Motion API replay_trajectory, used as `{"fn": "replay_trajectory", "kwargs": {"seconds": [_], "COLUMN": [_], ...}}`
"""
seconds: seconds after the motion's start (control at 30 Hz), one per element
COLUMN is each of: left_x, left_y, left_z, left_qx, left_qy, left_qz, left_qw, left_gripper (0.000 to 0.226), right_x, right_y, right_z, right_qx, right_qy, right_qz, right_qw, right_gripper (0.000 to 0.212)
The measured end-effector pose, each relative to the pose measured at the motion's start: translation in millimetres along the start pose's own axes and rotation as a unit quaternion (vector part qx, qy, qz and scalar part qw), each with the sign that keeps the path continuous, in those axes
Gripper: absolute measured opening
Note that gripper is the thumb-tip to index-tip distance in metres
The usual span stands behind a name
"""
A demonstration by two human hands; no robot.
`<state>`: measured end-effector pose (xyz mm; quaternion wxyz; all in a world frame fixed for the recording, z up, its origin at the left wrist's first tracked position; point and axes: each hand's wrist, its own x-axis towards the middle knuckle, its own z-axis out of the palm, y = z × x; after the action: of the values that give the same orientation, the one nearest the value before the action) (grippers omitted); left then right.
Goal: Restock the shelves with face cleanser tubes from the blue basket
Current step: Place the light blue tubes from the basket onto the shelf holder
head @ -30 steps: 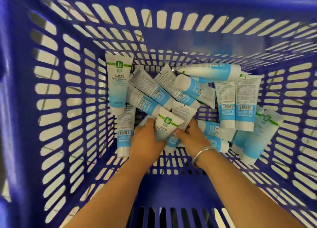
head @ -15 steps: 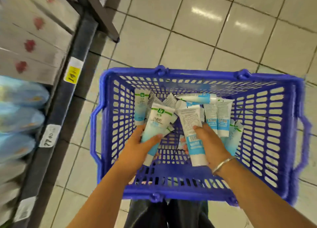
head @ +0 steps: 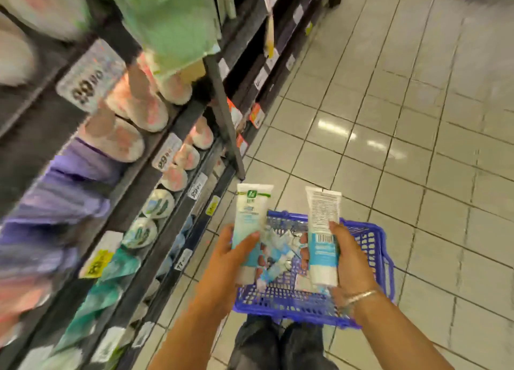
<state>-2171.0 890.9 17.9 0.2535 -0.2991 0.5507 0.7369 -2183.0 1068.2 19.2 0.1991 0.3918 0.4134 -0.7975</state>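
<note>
Two face cleanser tubes were held upright above the blue basket [head: 372,247], caps down. The left tube [head: 250,222] showed its white-to-blue front with a green logo; the right tube [head: 322,230] showed its printed back and barcode. More tubes [head: 278,258] lay jumbled in the basket, on the tiled floor beside the shelves [head: 155,174].

Each hand grips one cleanser tube [head: 250,225] above the blue basket [head: 372,247].

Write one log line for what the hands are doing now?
left hand: holds tube | right hand: holds tube | basket: below
</note>
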Motion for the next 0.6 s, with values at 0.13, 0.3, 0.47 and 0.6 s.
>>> {"fn": "replay_trajectory", "kwargs": {"seconds": [0.13,0.3,0.47,0.6], "left_x": [-75,-149,-213,-256], "left_y": [61,112,128,131], "left_z": [-7,-14,-16,-10], "left_qx": [-0.037,-0.070,-0.121,-0.164], "left_qy": [-0.002,0.034,0.099,0.142], "left_qz": [0.023,0.074,0.128,0.172], "left_qw": [0.999,0.994,0.979,0.961], "left_gripper": [0.049,0.042,0.034,0.041], "right_x": [-74,-144,-200,-226], "right_y": [-33,-63,-73,-85], "right_z": [52,103,122,137], "right_qx": [0.049,0.054,0.026,-0.021], "right_qy": [-0.031,-0.100,-0.159,-0.245], "right_qz": [-0.002,0.002,0.027,0.033], "right_qw": [0.998,0.993,0.987,0.969], "right_gripper": [0.034,0.039,0.040,0.040]}}
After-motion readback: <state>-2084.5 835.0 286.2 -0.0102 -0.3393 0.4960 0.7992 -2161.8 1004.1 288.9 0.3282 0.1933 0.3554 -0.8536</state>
